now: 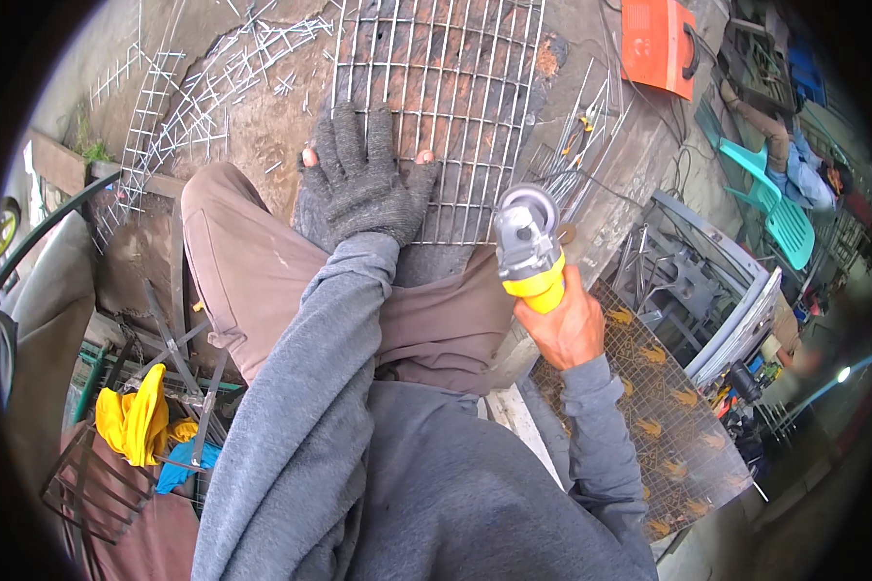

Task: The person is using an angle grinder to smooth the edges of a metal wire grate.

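Upright, angle grinder gripped in bare right hand, long axis running away, disc end toward wire mesh panel; gloved left hand spread flat on mesh.

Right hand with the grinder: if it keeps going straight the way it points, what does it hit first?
Most likely the wire mesh panel. The right hand aims the angle grinder up and slightly left, and its head sits at the panel's near right edge. Depth is unclear, so the disc may already be touching.
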